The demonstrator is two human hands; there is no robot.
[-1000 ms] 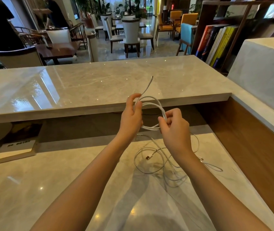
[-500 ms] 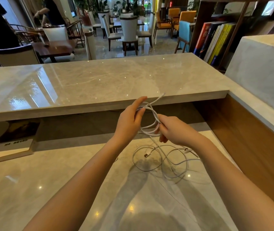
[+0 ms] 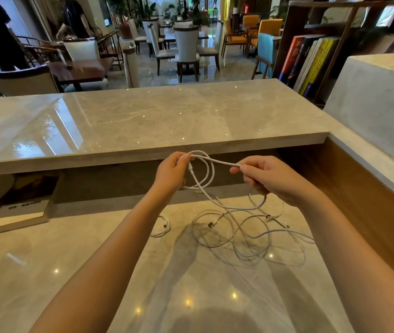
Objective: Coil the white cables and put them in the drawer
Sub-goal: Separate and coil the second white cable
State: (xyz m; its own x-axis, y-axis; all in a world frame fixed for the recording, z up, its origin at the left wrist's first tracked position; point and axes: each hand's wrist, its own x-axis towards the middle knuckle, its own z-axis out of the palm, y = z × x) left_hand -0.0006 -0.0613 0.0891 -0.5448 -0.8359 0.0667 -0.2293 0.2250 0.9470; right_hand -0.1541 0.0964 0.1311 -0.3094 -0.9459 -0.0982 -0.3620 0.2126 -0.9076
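A white cable (image 3: 211,173) hangs in small loops from my left hand (image 3: 172,172), which pinches the loops at their top, above the lower marble desk (image 3: 71,272). My right hand (image 3: 266,177) is closed on the same cable and holds a straight stretch out to the right of the loops. The cable's slack runs down to a tangle of loose white cables (image 3: 246,233) lying on the desk below both hands. A smaller white cable (image 3: 162,227) lies coiled to the left of the tangle. No drawer is visible.
A raised marble counter (image 3: 143,121) runs across just behind my hands. A book (image 3: 20,212) lies under its overhang at the left. A wooden side panel (image 3: 359,200) borders the desk on the right. Beyond are bookshelves, chairs, tables and a person.
My right hand has moved away to the right, pulling a stretch of cable taut from the loops. The left hand has kept hold of the loops and turned slightly.
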